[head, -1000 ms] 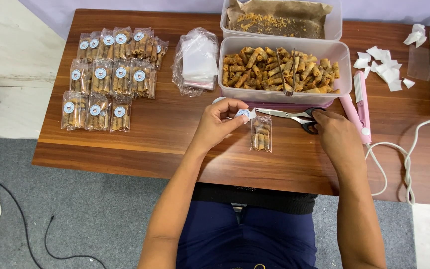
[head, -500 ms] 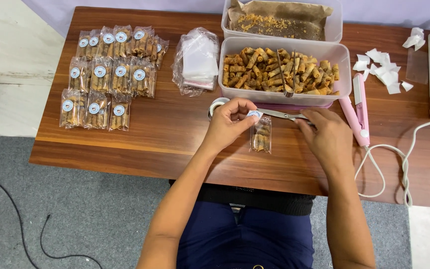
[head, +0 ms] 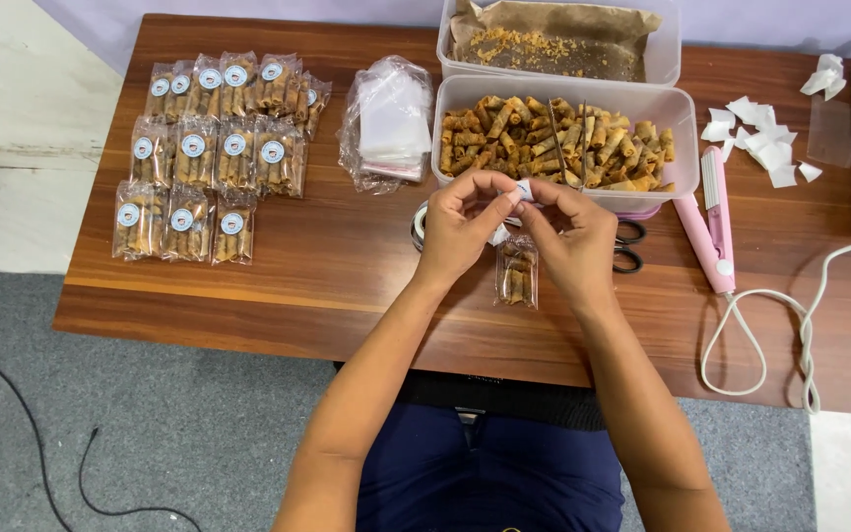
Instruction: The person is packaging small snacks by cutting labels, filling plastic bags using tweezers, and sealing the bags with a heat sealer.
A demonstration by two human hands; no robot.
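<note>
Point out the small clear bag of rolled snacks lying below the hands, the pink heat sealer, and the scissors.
small clear bag of rolled snacks [head: 517, 273], head view, bag's middle
pink heat sealer [head: 709, 223], head view, mid-body
scissors [head: 628, 246], head view, black handle loops
</note>
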